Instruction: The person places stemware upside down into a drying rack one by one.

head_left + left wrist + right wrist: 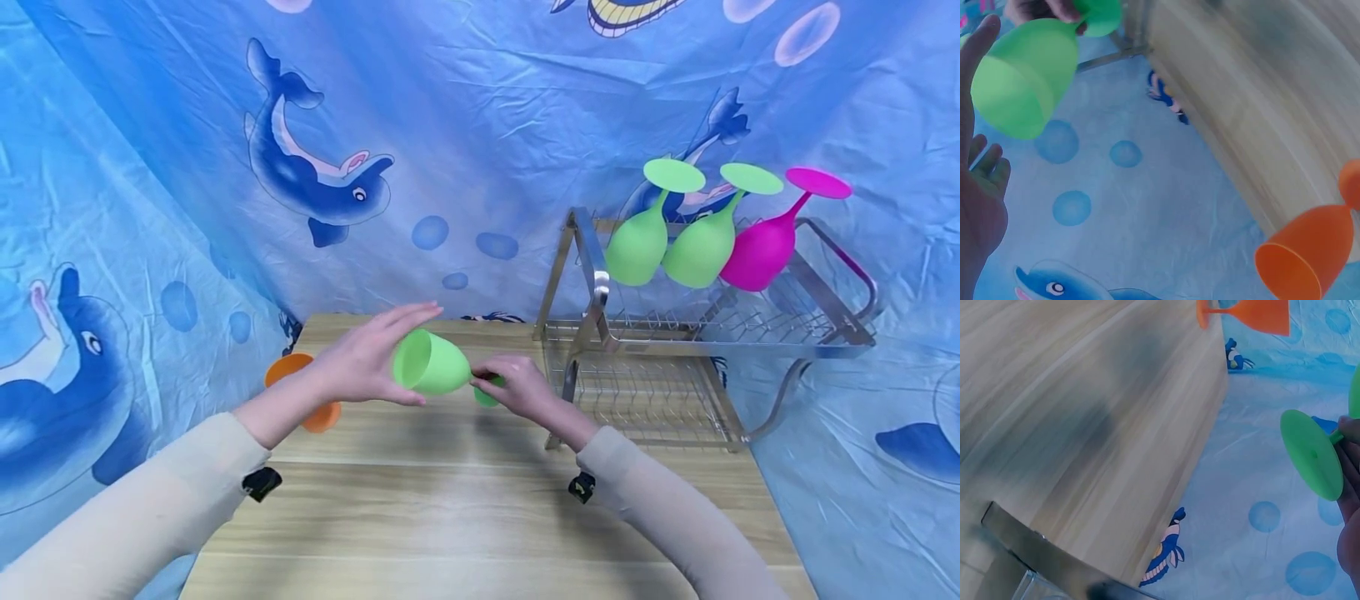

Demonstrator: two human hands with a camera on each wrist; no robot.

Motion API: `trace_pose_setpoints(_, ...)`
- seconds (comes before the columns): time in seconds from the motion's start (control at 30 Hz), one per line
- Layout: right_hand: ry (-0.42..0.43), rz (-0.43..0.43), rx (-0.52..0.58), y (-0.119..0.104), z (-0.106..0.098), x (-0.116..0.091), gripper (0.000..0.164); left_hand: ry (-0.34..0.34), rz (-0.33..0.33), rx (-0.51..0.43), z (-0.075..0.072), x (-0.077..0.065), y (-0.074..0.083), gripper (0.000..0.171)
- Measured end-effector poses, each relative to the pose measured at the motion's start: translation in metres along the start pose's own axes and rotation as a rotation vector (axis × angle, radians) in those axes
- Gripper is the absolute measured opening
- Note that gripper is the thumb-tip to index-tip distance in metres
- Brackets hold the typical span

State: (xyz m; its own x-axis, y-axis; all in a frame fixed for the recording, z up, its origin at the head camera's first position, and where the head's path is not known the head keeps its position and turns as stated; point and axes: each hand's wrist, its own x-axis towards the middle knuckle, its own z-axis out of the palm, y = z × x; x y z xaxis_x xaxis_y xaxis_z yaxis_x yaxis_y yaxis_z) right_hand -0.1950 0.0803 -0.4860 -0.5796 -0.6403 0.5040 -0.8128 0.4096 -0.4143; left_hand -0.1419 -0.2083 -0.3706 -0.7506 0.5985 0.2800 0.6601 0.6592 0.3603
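Observation:
A light green goblet (442,365) lies tilted sideways in the air over the table, its mouth facing left. My right hand (525,385) pinches its stem between thumb and fingers. The round green foot (1312,455) shows beyond those fingers in the right wrist view. At the goblet's mouth is my left hand (360,358), fingers straight and thumb spread apart from them. In the left wrist view, a gap shows between the lower fingers and the green bowl (1025,78).
An orange goblet (1310,253) stands at the table's far left, partly behind my left forearm. On the right is a two-tier metal dish rack (712,346). Two green goblets (637,246) and a magenta goblet (761,250) stand upside down on its top tier. Dolphin-printed sheets (480,167) surround the wooden table (450,517).

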Motion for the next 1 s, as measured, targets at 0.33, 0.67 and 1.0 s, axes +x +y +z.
trace_pose_setpoints(0.33,-0.045,-0.052,-0.003,0.000,-0.006,0.002,0.018,0.002,0.122,0.037,0.016,-0.006,-0.007,0.110)
trace_pose_setpoints(0.67,-0.092,-0.044,-0.033,0.000,-0.010,0.007,0.019,0.034,0.111,0.064,0.022,-0.010,-0.011,0.095)
trace_pose_setpoints(1.0,0.020,-0.012,0.007,-0.014,-0.024,-0.002,0.030,0.138,0.023,0.004,0.030,-0.018,-0.016,0.090)
